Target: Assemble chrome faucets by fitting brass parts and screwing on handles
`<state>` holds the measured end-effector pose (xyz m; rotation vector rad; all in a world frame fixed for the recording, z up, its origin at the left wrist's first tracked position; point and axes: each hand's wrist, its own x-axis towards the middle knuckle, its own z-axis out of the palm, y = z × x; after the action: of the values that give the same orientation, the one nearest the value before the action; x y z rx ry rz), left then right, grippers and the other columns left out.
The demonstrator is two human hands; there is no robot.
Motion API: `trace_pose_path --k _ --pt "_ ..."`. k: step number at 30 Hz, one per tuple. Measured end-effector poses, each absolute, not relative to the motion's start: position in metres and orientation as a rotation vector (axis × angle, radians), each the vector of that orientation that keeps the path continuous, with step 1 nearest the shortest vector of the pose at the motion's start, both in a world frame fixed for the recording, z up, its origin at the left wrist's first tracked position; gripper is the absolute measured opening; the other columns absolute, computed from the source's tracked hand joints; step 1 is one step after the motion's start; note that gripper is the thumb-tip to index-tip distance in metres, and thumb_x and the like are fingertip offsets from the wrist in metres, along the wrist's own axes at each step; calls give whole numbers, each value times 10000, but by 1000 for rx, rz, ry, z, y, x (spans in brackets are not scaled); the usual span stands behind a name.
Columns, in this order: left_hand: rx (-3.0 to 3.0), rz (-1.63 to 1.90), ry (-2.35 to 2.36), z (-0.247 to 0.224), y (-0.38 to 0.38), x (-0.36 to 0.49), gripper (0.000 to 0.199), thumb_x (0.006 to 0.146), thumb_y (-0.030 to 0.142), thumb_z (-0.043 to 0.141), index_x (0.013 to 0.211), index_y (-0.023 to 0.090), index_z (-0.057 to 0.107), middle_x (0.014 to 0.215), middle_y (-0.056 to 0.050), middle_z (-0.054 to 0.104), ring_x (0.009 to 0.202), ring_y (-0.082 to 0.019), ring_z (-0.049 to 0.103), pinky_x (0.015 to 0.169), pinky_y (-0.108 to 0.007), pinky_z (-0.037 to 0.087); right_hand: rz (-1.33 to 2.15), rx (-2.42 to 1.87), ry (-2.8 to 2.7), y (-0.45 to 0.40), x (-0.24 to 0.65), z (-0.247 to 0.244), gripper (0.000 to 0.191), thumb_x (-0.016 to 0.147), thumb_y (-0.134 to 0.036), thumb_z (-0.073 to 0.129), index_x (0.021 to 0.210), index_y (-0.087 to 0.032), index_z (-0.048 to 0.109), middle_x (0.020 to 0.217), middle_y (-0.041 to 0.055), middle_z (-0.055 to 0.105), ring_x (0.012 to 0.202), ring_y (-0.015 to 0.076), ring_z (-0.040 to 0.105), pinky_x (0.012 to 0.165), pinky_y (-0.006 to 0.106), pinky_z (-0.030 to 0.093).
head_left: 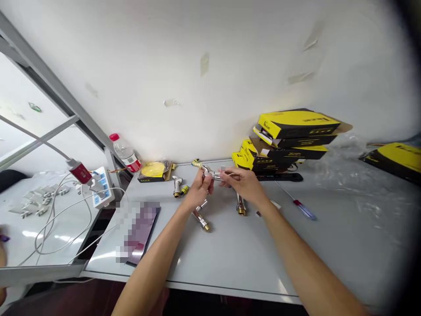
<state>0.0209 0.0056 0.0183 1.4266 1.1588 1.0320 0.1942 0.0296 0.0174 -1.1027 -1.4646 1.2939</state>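
Observation:
Above the table, my left hand (200, 186) is closed around a chrome faucet (207, 170), whose yellow-tipped end sticks out to the upper left. The fingers of my right hand (239, 180) are pinched at the slim right end of the same faucet; whether a separate small part is between them is hidden. Below my left hand lies another chrome faucet (200, 218) with a brass thread. A third faucet (176, 186) stands farther left, beside a small yellow-and-black part (184, 190). Under my right hand, a chrome fitting with a brass end (241, 207) is partly covered.
Yellow-and-black boxes (292, 125) are stacked at the back right. A screwdriver (305, 210) and black tool handle (286, 177) lie right. Leftward are an opened box (153, 171), a bottle (126, 153), a phone-like dark panel (144, 232) and a power strip (103, 188) with cables.

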Motion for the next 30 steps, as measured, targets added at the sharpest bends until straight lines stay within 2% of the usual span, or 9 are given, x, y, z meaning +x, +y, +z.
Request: trace_pose_path --k 3,7,10,14,17,21,24,26,30 --pt "1532 1071 1146 24 5 19 363 926 562 476 928 200 499 697 15 529 675 -130 479 714 -276 377 1357 -1084 -1343 29 190 17 492 734 -621 704 900 -159 677 836 61 709 641 167 690 645 300 592" --pt "1412 1038 1111 31 4 18 423 902 569 519 1106 199 538 797 -17 599 783 -158 564 753 -286 411 1313 -1057 -1326 28 184 15 500 737 -641 690 891 -170 621 775 33 673 597 135 649 584 264 558" --pt "1306 980 1128 31 4 17 487 872 578 566 1173 198 523 727 0 595 712 -146 559 694 -267 409 1217 -1057 -1457 25 183 14 480 776 -637 654 934 -183 653 787 28 665 588 126 624 567 250 530" --pt "1219 952 1116 24 10 11 484 855 597 579 1118 192 567 639 20 573 569 -108 489 548 -224 337 1082 -1086 -1564 28 188 16 502 867 -628 532 1012 -177 701 855 53 677 603 120 605 594 257 522" --pt "1057 1034 1063 20 18 4 480 817 603 629 1050 184 589 603 32 537 502 -85 430 490 -211 293 926 -1293 -1688 44 191 11 470 961 -502 399 1076 -151 690 919 78 699 680 135 625 643 265 519" --pt "884 1206 947 20 25 -2 451 731 534 761 917 173 566 616 51 491 500 -57 403 512 -204 336 775 -1466 -1955 76 175 -4 173 847 -281 614 872 -139 712 891 90 715 799 183 638 790 311 493" --pt "819 1266 890 21 26 -3 453 690 482 814 892 176 548 614 73 430 489 -43 357 507 -200 341 757 -1501 -2041 90 155 -14 75 788 -208 670 802 -142 702 862 107 705 848 220 637 806 328 472" --pt "779 1288 867 21 26 -3 459 672 459 834 885 174 542 631 77 413 493 -36 344 508 -197 347 749 -1530 -2073 94 146 -17 47 786 -153 650 771 -140 693 849 115 696 847 221 635 807 324 460" --pt "735 1284 819 19 26 -3 449 673 432 842 878 172 539 666 66 436 501 -35 353 517 -198 364 757 -1565 -2087 95 143 -17 121 784 -66 598 719 -130 677 817 122 682 831 208 625 809 317 440"
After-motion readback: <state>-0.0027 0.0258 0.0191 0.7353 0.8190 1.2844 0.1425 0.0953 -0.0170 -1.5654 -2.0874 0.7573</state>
